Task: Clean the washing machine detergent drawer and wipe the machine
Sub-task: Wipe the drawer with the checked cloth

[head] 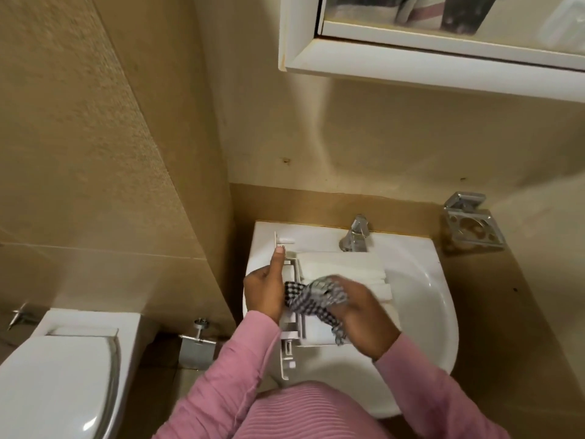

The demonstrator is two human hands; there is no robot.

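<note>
One white detergent drawer is held across sink, gripped at its left edge by L hand; checked cloth is clutched by R hand w/ curled fingers & pressed on drawer.

I see the white plastic detergent drawer lying across the sink basin, its long side running near to far. My left hand grips its left edge. The black-and-white checked cloth is bunched on the drawer's middle, held in my right hand.
</note>
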